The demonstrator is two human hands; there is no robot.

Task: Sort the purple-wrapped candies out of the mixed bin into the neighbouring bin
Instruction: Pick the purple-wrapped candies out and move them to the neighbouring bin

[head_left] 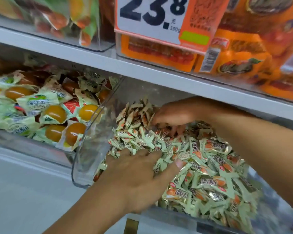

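A clear plastic bin (pixel 81 166) holds a heap of small pale green wrapped candies (pixel 201 174). My left hand (pixel 135 176) lies flat on the near side of the heap, fingers spread and straight, thumb out to the right. My right hand (pixel 172 117) reaches into the back of the same bin under the shelf, its fingers curled down into the candies; what they hold is hidden. No purple wrapper shows anywhere in view.
The neighbouring clear bin (pixel 41 137) on the left holds larger packets with orange-yellow sweets (pixel 55 114). A grey shelf (pixel 159 76) runs close above both bins. A price sign (pixel 152 19) and orange packages (pixel 243 61) stand on the shelf above.
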